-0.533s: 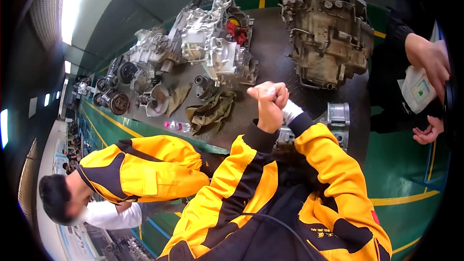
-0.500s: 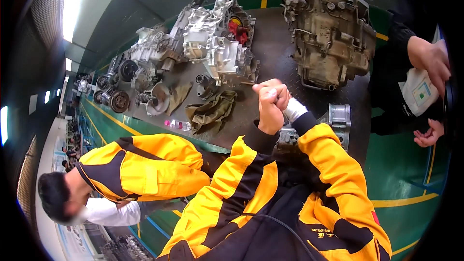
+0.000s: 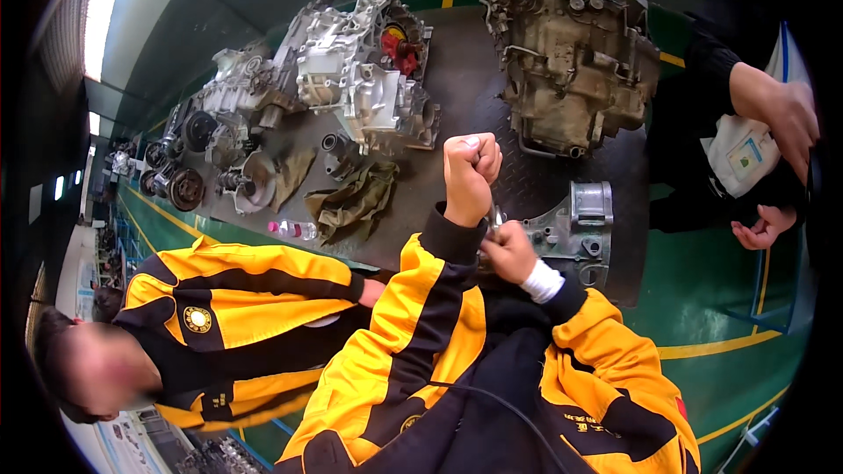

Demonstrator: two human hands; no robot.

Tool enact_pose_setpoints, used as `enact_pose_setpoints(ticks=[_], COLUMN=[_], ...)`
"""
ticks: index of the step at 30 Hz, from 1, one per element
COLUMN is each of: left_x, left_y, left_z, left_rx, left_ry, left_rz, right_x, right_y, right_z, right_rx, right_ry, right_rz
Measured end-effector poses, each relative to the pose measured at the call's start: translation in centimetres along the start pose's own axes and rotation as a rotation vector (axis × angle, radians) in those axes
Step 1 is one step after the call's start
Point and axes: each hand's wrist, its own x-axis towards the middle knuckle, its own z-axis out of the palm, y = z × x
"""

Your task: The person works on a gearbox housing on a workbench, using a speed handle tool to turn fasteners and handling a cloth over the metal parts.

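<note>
My left hand (image 3: pixel 471 177) is raised over the near part of the bench, closed in a fist. Lower and slightly to the right, my right hand (image 3: pixel 511 251) is closed too, with a white wrap around its wrist. A thin piece of shiny metal (image 3: pixel 494 213) shows between the two hands; its kind and ends are hidden by my fingers. Under and beside my right hand lies a silver cast metal housing (image 3: pixel 590 202). Beyond the hands stands a large, brown-stained gearbox (image 3: pixel 575 57).
Silver gearbox assembly (image 3: pixel 364 79), crumpled olive cloth (image 3: pixel 356 202), small bottle (image 3: pixel 292 229) and several gears line the dark metal bench (image 3: pixel 461 53). At left stands a co-worker in a yellow and black jacket (image 3: pixel 255 281); at right, another person's hands (image 3: pixel 777 110) near a white bag (image 3: pixel 742 154).
My hands have come apart, the right moving down toward me and the left slightly left, uncovering the metal piece. The view has shifted right, and the left co-worker has turned.
</note>
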Motion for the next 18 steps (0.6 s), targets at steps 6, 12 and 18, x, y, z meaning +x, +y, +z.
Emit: enact_pose_setpoints(ticks=[6,12,18], left_x=[-0.4,-1.5,-1.4], left_y=[1.0,0.8,1.2], left_z=[1.0,0.8,-1.5], left_rx=[0.053,-0.011,-0.046], left_ry=[0.078,0.045,0.003], left_rz=[-0.004,0.011,0.009], right_x=[6.4,12.8,8.6], right_y=[2.2,4.4,1.4], right_z=[6.1,1.2,-3.9], right_rx=[0.258,-0.035,-0.098], right_ry=[-0.118,0.027,0.247], right_rz=[-0.149,-0.076,-0.002])
